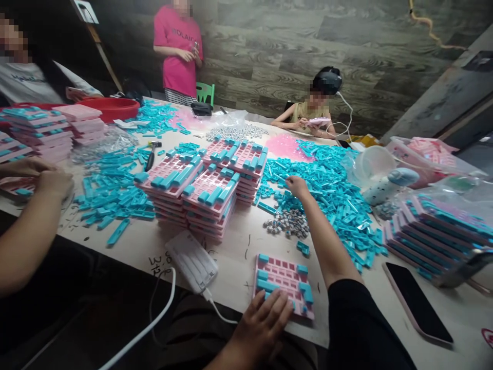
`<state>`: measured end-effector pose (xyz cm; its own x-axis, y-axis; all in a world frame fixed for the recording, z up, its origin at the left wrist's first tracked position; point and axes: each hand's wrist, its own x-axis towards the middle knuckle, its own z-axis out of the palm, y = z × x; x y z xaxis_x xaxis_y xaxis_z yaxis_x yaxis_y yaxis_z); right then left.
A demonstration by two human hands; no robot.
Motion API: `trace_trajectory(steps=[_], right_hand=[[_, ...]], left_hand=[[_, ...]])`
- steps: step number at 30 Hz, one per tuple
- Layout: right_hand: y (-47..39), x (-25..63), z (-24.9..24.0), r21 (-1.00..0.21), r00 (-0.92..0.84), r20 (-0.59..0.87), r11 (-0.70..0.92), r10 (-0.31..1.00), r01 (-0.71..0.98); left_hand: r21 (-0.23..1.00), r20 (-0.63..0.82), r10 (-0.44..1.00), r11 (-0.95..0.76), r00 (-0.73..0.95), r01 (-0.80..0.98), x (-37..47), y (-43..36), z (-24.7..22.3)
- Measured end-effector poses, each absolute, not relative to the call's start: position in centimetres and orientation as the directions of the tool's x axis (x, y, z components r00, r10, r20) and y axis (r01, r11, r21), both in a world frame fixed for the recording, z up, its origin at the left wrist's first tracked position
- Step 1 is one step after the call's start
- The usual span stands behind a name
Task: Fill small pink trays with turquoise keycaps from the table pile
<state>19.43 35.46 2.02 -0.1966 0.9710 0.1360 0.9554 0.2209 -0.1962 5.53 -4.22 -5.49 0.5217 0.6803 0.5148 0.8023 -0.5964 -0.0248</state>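
Observation:
My left hand (pixel 265 321) lies with fingers extended over the near left edge of a pink grid panel (pixel 283 275), flat on the table. Turquoise bar pieces (pixel 269 285) sit in several places along the panel's edges. My right hand (pixel 297 187) is reached forward, its fingers pinched together at the edge of a large heap of loose turquoise pieces (pixel 331 190). Whatever is between those fingertips is too small to make out. A pile of small grey-white parts (pixel 288 222) lies just below my right wrist. One loose turquoise piece (pixel 303 248) is beyond the panel.
Stacked pink panels (pixel 210 190) stand in the middle; another stack (pixel 435 236) is at right. A phone (pixel 418 303), a cabled white power bank (pixel 192 261) and a hammer (pixel 153 154) lie on the table. A co-worker's arms (pixel 38 205) are at left; other people are beyond.

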Motion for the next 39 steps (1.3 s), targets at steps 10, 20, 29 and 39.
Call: trace_trajectory(steps=[10,20,29,39], right_hand=[[37.0,12.4,0.4,-0.138,-0.43,0.145,0.448,0.891,0.883],[37.9,11.8,1.8,-0.068,-0.333,0.019,0.334,0.943,0.94],[39.2,16.1,3.1,-0.082,-0.172,0.001,0.171,0.985,0.982],[37.3,15.2,0.7,-0.029,-0.299,0.187,0.31,0.936,0.95]], left_hand=[[-0.119,0.665,0.583,-0.534,0.467,0.837,6.2,-3.5,-6.8],[-0.13,0.656,0.58,-0.543,0.483,0.83,5.9,-3.3,-6.3],[-0.127,0.649,0.582,-0.551,0.49,0.825,6.1,-3.4,-6.6],[-0.141,0.631,0.601,-0.533,0.49,0.834,6.2,-3.5,-6.8]])
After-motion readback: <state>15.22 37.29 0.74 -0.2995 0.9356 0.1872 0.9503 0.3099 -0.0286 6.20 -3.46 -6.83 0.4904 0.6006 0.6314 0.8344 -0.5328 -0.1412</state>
